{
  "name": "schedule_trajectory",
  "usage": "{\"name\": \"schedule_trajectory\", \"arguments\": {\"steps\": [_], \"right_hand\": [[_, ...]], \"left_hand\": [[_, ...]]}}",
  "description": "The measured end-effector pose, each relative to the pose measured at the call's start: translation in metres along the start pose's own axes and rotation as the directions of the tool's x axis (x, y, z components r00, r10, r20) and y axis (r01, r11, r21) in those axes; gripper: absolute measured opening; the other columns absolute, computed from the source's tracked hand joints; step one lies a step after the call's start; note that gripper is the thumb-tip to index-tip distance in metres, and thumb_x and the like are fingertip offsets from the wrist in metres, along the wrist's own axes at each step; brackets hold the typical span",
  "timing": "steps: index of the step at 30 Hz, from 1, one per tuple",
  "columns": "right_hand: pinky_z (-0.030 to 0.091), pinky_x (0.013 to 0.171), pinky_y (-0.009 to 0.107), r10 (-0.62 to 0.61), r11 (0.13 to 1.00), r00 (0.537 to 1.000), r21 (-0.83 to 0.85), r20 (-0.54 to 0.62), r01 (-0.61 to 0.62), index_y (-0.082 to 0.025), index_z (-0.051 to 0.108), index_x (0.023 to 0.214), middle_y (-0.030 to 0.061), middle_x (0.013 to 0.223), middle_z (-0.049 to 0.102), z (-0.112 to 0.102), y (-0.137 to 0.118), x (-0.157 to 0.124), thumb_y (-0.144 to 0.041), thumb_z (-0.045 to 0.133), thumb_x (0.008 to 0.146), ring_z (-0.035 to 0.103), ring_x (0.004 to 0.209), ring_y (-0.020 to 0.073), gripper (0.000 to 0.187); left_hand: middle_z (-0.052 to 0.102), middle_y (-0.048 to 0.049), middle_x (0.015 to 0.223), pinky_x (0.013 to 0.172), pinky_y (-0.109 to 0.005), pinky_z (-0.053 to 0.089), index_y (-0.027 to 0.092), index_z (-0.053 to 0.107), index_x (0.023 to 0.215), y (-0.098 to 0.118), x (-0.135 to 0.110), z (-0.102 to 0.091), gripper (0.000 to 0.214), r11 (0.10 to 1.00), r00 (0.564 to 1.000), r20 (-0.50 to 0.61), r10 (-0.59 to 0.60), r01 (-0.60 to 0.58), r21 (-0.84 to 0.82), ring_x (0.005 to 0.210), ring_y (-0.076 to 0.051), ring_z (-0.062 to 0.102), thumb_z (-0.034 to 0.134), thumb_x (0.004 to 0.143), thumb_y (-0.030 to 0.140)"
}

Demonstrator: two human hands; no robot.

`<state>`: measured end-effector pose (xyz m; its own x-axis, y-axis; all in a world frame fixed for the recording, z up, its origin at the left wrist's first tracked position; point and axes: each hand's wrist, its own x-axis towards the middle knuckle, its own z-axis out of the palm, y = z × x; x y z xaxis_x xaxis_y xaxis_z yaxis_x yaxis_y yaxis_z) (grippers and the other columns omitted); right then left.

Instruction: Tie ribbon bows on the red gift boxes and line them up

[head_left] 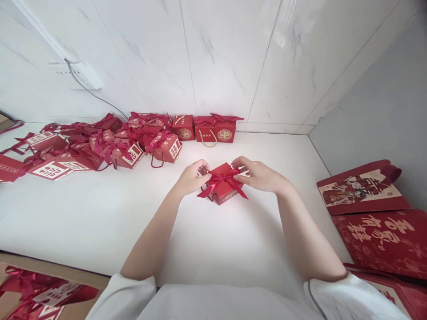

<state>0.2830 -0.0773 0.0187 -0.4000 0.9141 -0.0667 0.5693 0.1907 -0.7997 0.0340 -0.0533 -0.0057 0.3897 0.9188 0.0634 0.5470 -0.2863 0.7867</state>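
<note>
A small red gift box rests on the white table in front of me. Across its top is a dark red ribbon tied in a bow, with its two tails spread over the front. My left hand pinches the bow's left side between thumb and fingers. On the other side, my right hand has its thumb and fingers closed on the right loop. Part of a cord handle shows at the box's left side, near my left hand.
Several ribboned red boxes crowd the back left. More boxes line the tiled wall. Red gift bags lean at the right edge. A carton with red boxes stands lower left. A cable runs down the wall.
</note>
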Motion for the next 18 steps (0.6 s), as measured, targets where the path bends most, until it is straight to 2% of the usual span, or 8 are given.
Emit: {"name": "schedule_trajectory", "arguments": {"steps": [3, 5, 7, 9, 11, 15, 18], "right_hand": [[0.050, 0.076, 0.034, -0.035, 0.999, 0.999, -0.029, -0.038, 0.034, -0.027, 0.054, 0.103, 0.0032, 0.105, 0.067, 0.012, -0.003, 0.007, -0.029, 0.049, 0.086, 0.063, 0.097, 0.0220, 0.018], [0.049, 0.074, 0.034, -0.034, 0.998, 0.994, -0.053, -0.099, 0.028, -0.026, 0.055, 0.099, 0.0033, 0.100, 0.068, 0.018, -0.004, 0.011, -0.028, 0.046, 0.088, 0.064, 0.090, 0.0214, 0.015], [0.048, 0.074, 0.033, -0.030, 0.998, 0.986, -0.064, -0.163, 0.019, -0.026, 0.055, 0.096, 0.0033, 0.099, 0.068, 0.024, -0.005, 0.015, -0.030, 0.043, 0.089, 0.065, 0.086, 0.0209, 0.015], [0.048, 0.074, 0.033, -0.017, 0.999, 0.979, -0.043, -0.205, 0.008, -0.026, 0.055, 0.097, 0.0033, 0.101, 0.068, 0.031, -0.003, 0.019, -0.032, 0.042, 0.090, 0.065, 0.083, 0.0203, 0.016], [0.048, 0.073, 0.032, 0.027, 1.000, 0.974, -0.003, -0.224, -0.028, -0.026, 0.054, 0.104, 0.0037, 0.105, 0.068, 0.038, 0.001, 0.023, -0.033, 0.044, 0.089, 0.065, 0.083, 0.0200, 0.019], [0.048, 0.071, 0.031, 0.201, 0.979, 0.956, 0.053, -0.213, -0.195, -0.025, 0.051, 0.120, 0.0080, 0.106, 0.068, 0.052, 0.008, 0.032, -0.038, 0.050, 0.085, 0.065, 0.084, 0.0220, 0.037], [0.048, 0.075, 0.032, 0.255, 0.966, 0.942, 0.097, -0.220, -0.239, -0.023, 0.056, 0.117, 0.0097, 0.103, 0.069, 0.058, 0.006, 0.035, -0.046, 0.044, 0.089, 0.064, 0.088, 0.0228, 0.039]], "left_hand": [[0.061, 0.0010, 0.081, 0.065, -0.028, 0.045, 0.022, 0.053, 0.080, 0.005, -0.001, 0.013, 0.004, 0.997, 0.986, -0.164, 0.006, 0.008, 0.080, 0.075, -0.015, 0.059, 0.056, 0.077, 0.023], [0.061, -0.0005, 0.084, 0.068, -0.029, 0.045, 0.022, 0.053, 0.081, 0.007, -0.002, 0.023, 0.007, 0.994, 0.946, -0.323, 0.015, 0.022, 0.110, 0.079, -0.016, 0.059, 0.055, 0.082, 0.029], [0.062, -0.0024, 0.091, 0.071, -0.030, 0.046, 0.022, 0.054, 0.085, 0.007, -0.002, 0.031, 0.016, 0.997, 0.911, -0.412, -0.003, 0.034, 0.068, 0.084, -0.017, 0.059, 0.052, 0.086, 0.038], [0.063, -0.0033, 0.096, 0.073, -0.030, 0.047, 0.023, 0.056, 0.090, 0.004, -0.001, 0.035, 0.023, 0.998, 0.913, -0.405, -0.053, 0.055, -0.008, 0.086, -0.017, 0.060, 0.047, 0.089, 0.044], [0.065, -0.0034, 0.100, 0.076, -0.032, 0.048, 0.024, 0.060, 0.093, -0.001, -0.001, 0.036, 0.028, 0.994, 0.932, -0.346, -0.103, 0.088, -0.059, 0.087, -0.018, 0.061, 0.044, 0.090, 0.047], [0.066, -0.0050, 0.112, 0.085, -0.034, 0.048, 0.025, 0.065, 0.104, -0.005, -0.006, 0.037, 0.033, 0.988, 0.966, -0.232, -0.116, 0.087, -0.131, 0.101, -0.022, 0.061, 0.050, 0.087, 0.049], [0.067, -0.0061, 0.109, 0.073, -0.029, 0.052, 0.023, 0.061, 0.116, -0.001, -0.013, 0.038, 0.044, 0.960, 0.977, -0.146, -0.157, 0.117, -0.253, 0.088, -0.020, 0.065, 0.052, 0.085, 0.052]]}}
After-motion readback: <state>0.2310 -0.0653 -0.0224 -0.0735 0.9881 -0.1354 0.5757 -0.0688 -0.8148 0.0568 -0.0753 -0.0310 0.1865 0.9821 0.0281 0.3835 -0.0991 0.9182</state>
